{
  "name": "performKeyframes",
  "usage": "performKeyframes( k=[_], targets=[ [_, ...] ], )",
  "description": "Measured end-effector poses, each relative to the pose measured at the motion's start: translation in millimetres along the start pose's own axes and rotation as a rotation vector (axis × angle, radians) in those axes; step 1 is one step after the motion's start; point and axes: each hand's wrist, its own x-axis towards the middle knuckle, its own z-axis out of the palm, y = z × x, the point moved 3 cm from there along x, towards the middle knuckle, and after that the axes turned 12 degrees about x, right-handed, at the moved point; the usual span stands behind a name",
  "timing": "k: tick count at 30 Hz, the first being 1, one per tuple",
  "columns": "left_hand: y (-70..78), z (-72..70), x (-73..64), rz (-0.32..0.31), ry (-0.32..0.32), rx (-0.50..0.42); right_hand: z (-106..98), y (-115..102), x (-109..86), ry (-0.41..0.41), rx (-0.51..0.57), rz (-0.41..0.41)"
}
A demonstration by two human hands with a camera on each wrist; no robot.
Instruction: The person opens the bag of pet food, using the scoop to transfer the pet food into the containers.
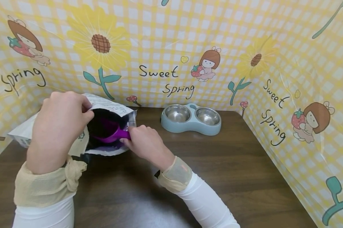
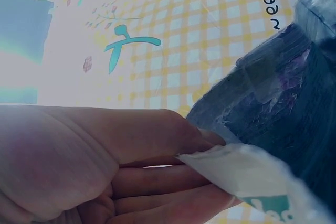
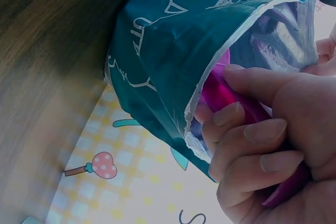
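A pet food bag [image 1: 111, 106], teal on one face and white on another, lies tilted with its torn mouth toward me. My left hand [image 1: 58, 126] pinches the bag's edge between thumb and fingers; the left wrist view shows the white rim [image 2: 252, 169] there. In my right hand [image 1: 148, 144] is the handle of a purple scoop [image 1: 113, 136], whose bowl is inside the bag mouth. The right wrist view has the fingers [image 3: 252, 145] curled round that handle. Dark shadow hides the bag's depth.
A light blue double pet bowl [image 1: 190, 125] with two steel dishes stands at the back of the brown wooden table [image 1: 217, 177], right of the bag. Yellow checked cloth [image 1: 160, 38] with printed flowers and girls walls the back and sides.
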Motion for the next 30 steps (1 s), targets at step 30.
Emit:
performKeyframes(
  k=[30],
  targets=[
    [-0.2,0.3,-0.2,0.01,0.016,0.003,-12,-4,-13.5,0.126,-0.181,-0.098]
  ],
)
